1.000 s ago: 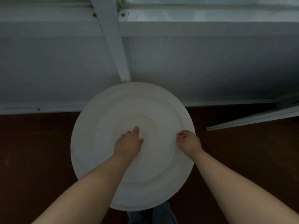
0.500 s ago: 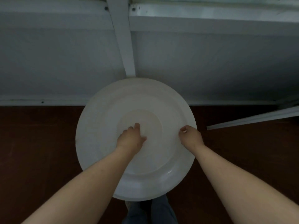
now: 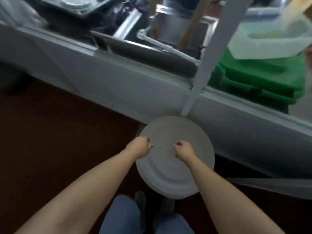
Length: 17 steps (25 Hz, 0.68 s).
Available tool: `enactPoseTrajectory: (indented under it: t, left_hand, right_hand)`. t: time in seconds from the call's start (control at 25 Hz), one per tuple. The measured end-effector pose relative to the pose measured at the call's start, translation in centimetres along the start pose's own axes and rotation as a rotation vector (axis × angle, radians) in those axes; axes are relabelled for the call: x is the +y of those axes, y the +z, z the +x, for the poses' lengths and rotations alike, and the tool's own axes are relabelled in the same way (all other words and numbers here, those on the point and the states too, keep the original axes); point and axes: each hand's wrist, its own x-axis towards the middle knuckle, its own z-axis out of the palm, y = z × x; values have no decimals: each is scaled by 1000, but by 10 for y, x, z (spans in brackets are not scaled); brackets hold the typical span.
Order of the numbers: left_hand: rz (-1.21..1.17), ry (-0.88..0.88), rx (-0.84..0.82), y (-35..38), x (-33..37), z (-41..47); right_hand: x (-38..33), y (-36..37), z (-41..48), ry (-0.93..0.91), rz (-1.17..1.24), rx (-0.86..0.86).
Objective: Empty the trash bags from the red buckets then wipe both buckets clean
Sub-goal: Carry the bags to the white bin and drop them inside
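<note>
A round white lid lies flat below me, close to the foot of a white wall. It hides whatever is under it, and no red bucket or trash bag shows. My left hand hangs over the lid's left edge with its fingers loosely curled and nothing in them. Over the middle of the lid is my right hand, also loosely curled and holding nothing. Whether either hand touches the lid is unclear in the blurred frame.
A low white wall with a white window post runs diagonally behind the lid. Beyond it are green bins, a pale plastic bag and metal kitchen items. Dark red floor spreads to the left.
My view has swung up and tilted, bringing the window into sight. Both hands have shifted left across the lid: the left from its centre to its left edge, the right off the rim to the centre.
</note>
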Motion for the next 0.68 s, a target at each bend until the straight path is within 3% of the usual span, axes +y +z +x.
enactPoseTrajectory:
  t: [0.16, 0.4, 0.68]
  left_hand:
    - [-161, -100, 73, -57, -84, -68]
    - [-370, -261, 192, -140, -280, -135]
    - [-557, -452, 370, -222, -513, -222]
  right_hand:
    - [-89, 50, -55, -70, -154, -147]
    - [-251, 193, -97, -229, -365, -225]
    - [-441, 392, -156, -351, -337, -336]
